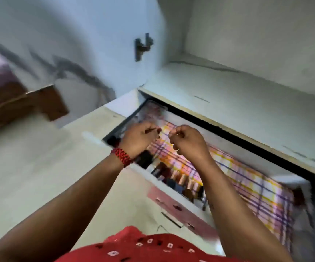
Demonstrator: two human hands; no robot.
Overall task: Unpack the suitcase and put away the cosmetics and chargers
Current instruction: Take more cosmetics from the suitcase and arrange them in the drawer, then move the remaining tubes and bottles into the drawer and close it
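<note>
Brown, black and copper-toned cosmetics stand upright in a row inside the open drawer, tight against its near front wall. The row's long axis runs from the middle of the frame down toward the lower right. Both hands hover above the drawer's left end, so the row lies below them and back toward the person.

The left hand has its fingers curled and seems to pinch a thin dark stick, which lies roughly level and points to the right; blur hides what it is. The right hand sits just beside it, fingers curled with the thumb against them, and whether it holds anything cannot be told. The left wrist is over the row's upper end, while the right forearm passes along the row's far side. By that, the left hand looks nearer for setting the stick down there.

A checked pink, orange and purple liner covers the drawer floor. A pale shelf juts out above it. A red bead bracelet circles the left wrist. No suitcase or charger is in view, and no label or writing can be read.
</note>
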